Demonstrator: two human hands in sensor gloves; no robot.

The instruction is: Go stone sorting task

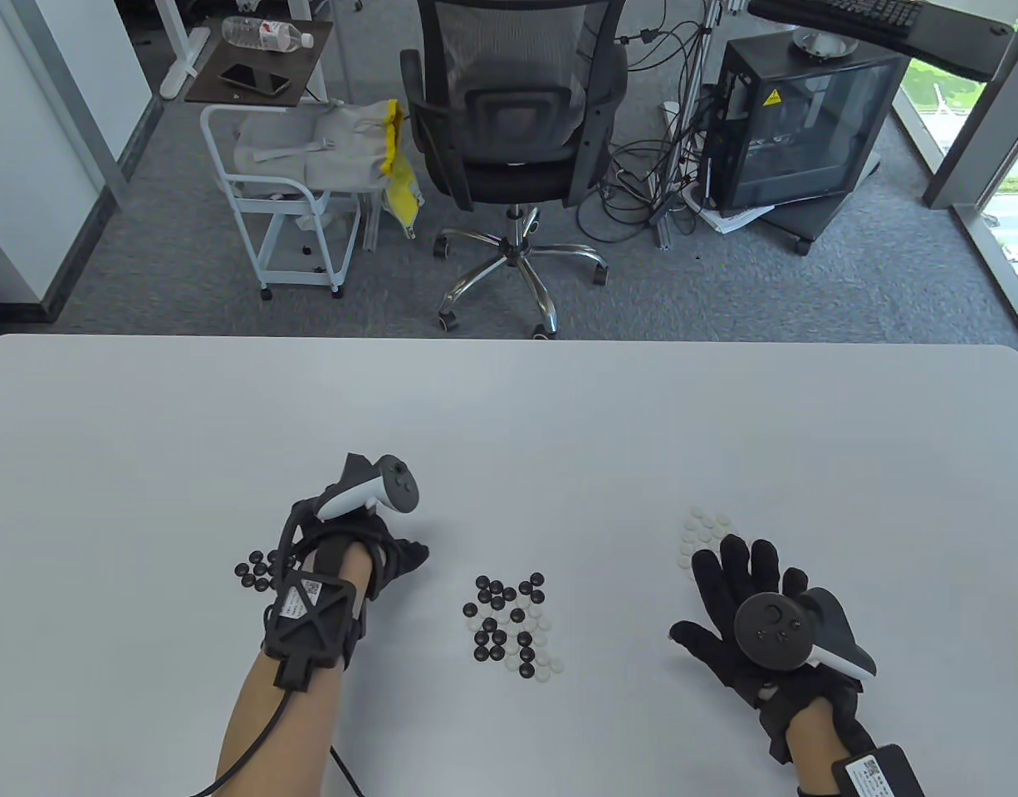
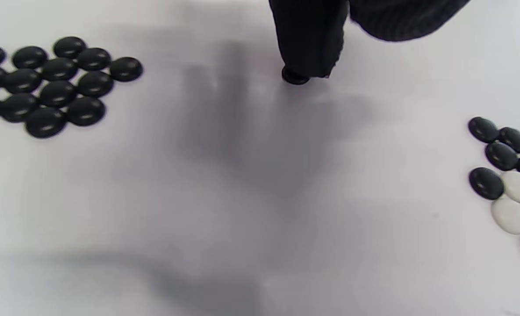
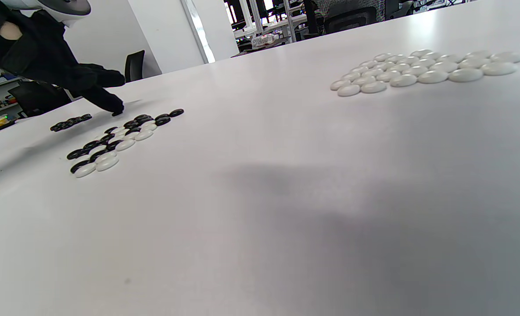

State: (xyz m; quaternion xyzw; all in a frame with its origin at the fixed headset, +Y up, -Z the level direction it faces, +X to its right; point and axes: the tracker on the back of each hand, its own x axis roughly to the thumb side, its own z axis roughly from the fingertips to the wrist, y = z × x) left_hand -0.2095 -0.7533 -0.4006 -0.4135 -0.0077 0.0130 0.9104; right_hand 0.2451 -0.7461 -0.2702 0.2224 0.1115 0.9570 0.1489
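I am resting my right hand [image 1: 750,618] flat at lower right, fingers spread, holding nothing. At centre my left hand [image 1: 368,548] is pressing one fingertip on a black stone [image 2: 295,77]; it could slip free while sliding toward the black pile [image 1: 260,571], far left.

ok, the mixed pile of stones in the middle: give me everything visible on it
The mixed pile lies on the white table between the two hands, touched by neither. It holds glossy, rounded black and white stones, lying flat and packed close, many touching. Black ones outnumber white; the whites gather mostly along the side toward the right hand. From the left wrist view only its edge shows.
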